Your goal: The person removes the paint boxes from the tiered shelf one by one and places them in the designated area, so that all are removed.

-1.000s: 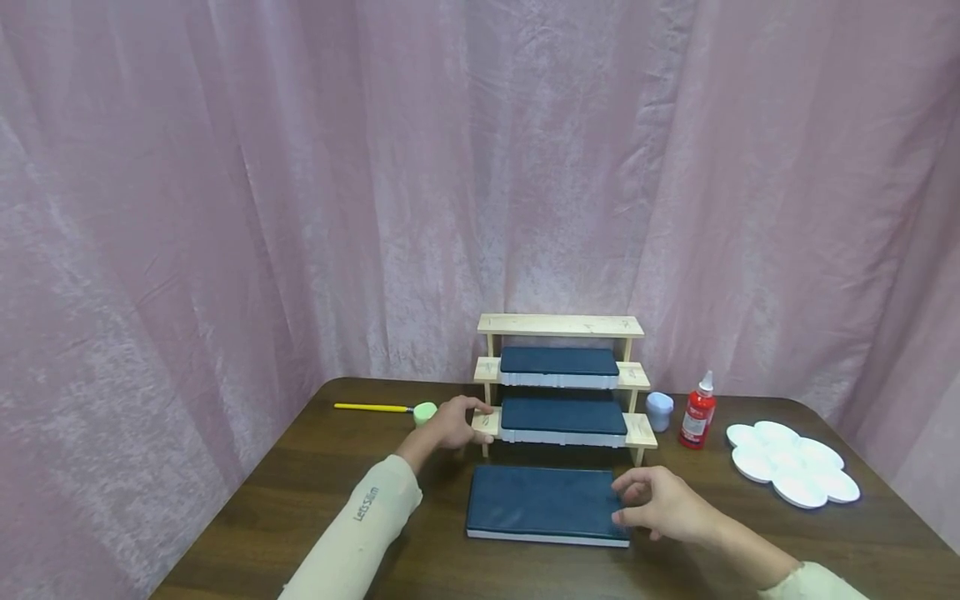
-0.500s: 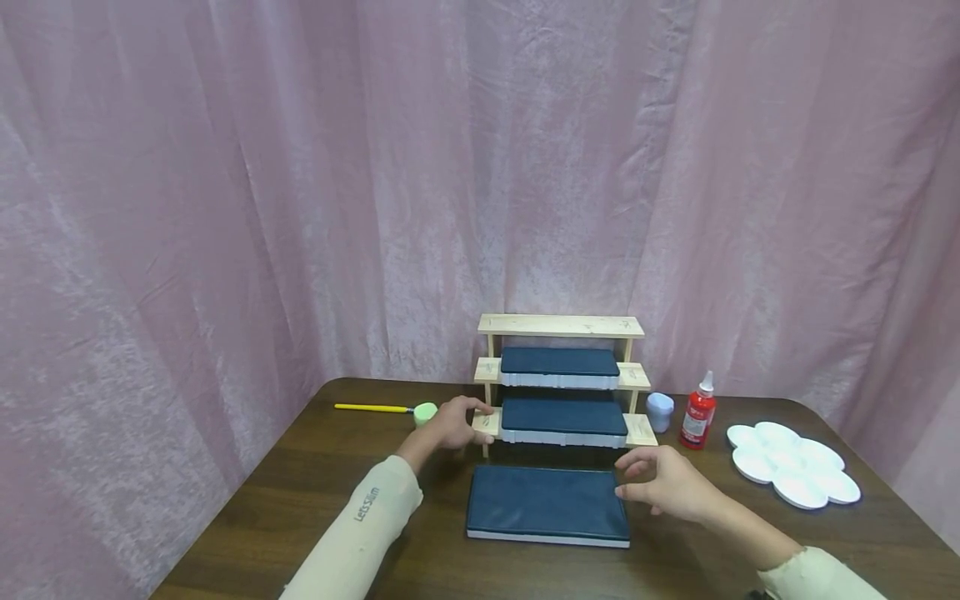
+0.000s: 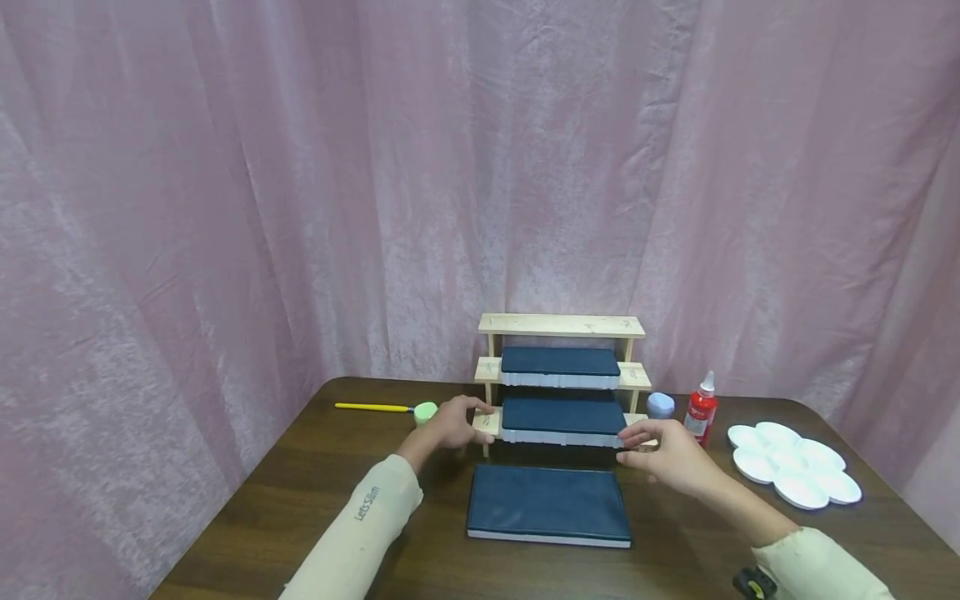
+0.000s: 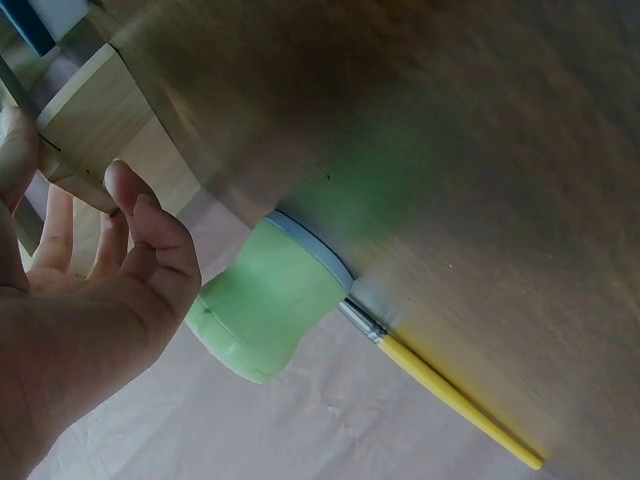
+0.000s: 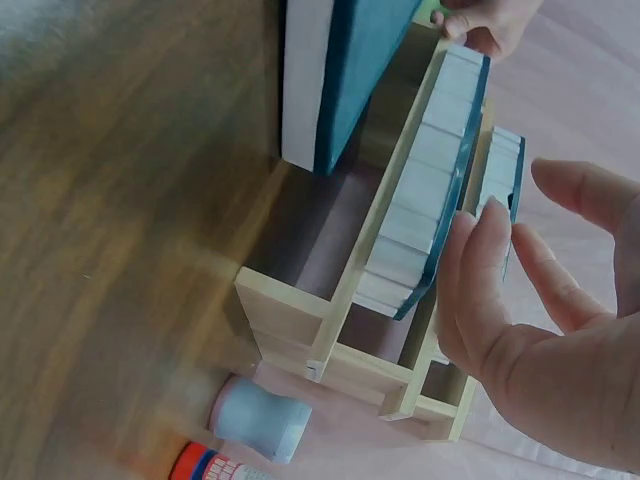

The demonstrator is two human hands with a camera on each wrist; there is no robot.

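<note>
Forward from the dark blue case on the table (image 3: 307,475) goes the right hand (image 3: 670,457); that front case (image 3: 549,504) lies flat where it was, and the left hand (image 3: 450,423) stays put at the stepped wooden stand (image 3: 561,325).

The lower case (image 3: 562,417) sits on the stand's lower board (image 3: 485,422), directly left of the right fingertips. Its long axis runs crosswise, left to right, like the board beneath it, so its short right end faces the right hand, the nearer hand to that end. The right hand is spread, thumb and fingers apart with nothing between them; in the head view its fingertips overlap the case's corner, but whether they touch it I cannot tell. At the board's opposite end, the left hand pinches the wood between thumb and fingers, beside the case and apart from it.

One tier higher, the upper case (image 3: 559,362) lies parallel to the lower one. Beyond the right hand stand a pale blue jar (image 3: 661,406) and a red squeeze bottle (image 3: 702,408).
</note>
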